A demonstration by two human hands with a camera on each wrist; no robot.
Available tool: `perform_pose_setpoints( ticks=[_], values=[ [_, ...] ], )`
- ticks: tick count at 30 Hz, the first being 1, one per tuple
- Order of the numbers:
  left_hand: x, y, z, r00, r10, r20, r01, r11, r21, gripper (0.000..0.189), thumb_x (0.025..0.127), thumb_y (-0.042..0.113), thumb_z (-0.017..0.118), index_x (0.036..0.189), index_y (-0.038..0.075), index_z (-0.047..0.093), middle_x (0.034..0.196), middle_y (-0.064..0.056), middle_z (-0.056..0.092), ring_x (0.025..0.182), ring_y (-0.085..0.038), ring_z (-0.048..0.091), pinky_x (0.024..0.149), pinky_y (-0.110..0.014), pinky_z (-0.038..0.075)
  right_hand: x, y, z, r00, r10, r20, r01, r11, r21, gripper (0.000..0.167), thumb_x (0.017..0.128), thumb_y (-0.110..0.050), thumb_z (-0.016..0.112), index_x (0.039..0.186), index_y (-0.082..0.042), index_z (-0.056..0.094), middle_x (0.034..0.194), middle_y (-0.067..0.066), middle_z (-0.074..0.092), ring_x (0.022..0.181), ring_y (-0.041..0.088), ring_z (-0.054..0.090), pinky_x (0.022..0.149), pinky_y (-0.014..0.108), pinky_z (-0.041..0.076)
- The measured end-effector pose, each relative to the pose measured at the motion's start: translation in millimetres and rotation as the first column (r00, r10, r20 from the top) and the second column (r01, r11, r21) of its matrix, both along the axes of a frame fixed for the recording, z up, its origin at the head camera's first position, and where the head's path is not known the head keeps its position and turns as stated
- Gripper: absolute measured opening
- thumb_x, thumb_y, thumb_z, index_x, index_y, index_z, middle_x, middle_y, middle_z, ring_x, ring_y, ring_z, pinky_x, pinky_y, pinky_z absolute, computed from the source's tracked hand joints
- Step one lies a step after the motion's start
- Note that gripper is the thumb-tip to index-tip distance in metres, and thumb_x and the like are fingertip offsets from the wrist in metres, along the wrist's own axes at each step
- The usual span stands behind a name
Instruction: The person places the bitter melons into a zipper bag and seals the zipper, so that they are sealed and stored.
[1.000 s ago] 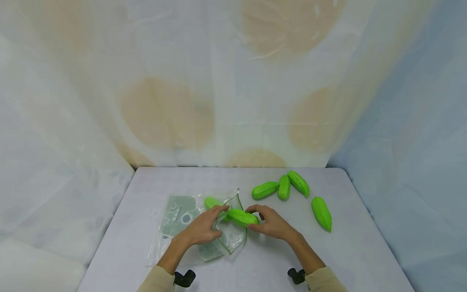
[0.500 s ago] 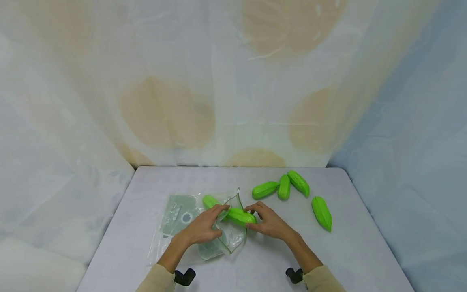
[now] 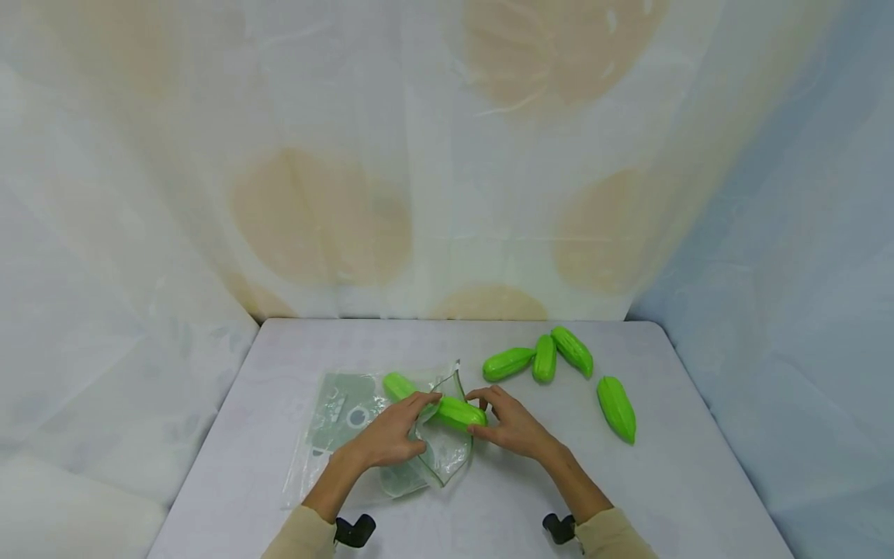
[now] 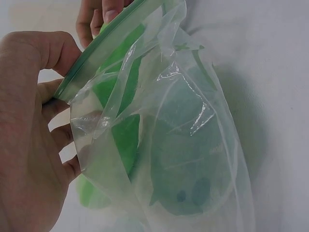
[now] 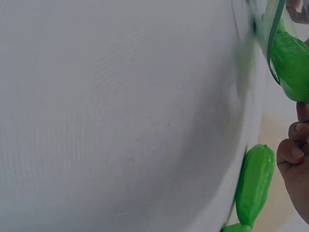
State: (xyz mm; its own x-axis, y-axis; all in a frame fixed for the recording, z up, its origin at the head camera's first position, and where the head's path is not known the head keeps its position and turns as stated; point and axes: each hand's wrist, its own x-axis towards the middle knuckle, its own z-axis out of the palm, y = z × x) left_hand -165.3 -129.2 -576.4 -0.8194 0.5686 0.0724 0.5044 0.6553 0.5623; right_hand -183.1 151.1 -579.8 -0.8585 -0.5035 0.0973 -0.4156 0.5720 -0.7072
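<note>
A clear plastic zip bag (image 3: pixel 443 454) with a pale green print lies on the table, its green-edged mouth facing right. My left hand (image 3: pixel 387 439) grips the bag near the mouth; in the left wrist view, its thumb is bent at the rim and its fingers show through the film (image 4: pixel 198 121). Partly inside the bag is a bright green ridged gourd (image 3: pixel 461 413), its far end reaching up and left beyond my left hand. Its near end sticks out of the mouth, where my right hand (image 3: pixel 517 427) holds it between thumb and fingers.
Toward the back right, three more green gourds lie close together: one on the left (image 3: pixel 507 363), one in the middle (image 3: pixel 544 359) and one on the right (image 3: pixel 572 352). Another gourd (image 3: pixel 616 410) lies apart at the right. Pale sheets hang around the white table (image 3: pixel 670 481).
The gourd has slid slightly left, farther into the bag, with my right hand following it. My left hand and the other gourds stay almost where they were.
</note>
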Motion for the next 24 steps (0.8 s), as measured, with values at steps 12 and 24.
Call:
perform_pose_setpoints(
  ticks=[12,24],
  values=[
    [0.3,0.9,0.0,1.0,-0.007,-0.008,0.007,1.0,-0.006,0.082,0.079,0.017,0.065,0.156,0.021,0.035,0.15,0.007,0.046,0.132,-0.017,0.05,0.103,-0.047,0.046,-1.8,-2.8,-4.9,0.999,-0.013,-0.033,0.011,0.998,-0.062,0.039,0.087,-0.04,0.078,0.115,-0.02,0.059,0.108,-0.009,0.061,0.105,0.025,0.061,0.087,0.041,0.05],
    [-1.5,0.3,-0.3,1.0,-0.006,-0.015,0.006,1.0,-0.004,0.083,0.08,0.018,0.065,0.156,0.021,0.034,0.149,0.007,0.047,0.129,-0.017,0.052,0.101,-0.049,0.047,-1.1,-6.9,-5.7,0.998,-0.011,-0.062,0.009,1.0,-0.029,0.033,0.088,-0.04,0.076,0.111,-0.022,0.061,0.108,-0.011,0.062,0.106,0.024,0.063,0.087,0.038,0.05]
  ],
)
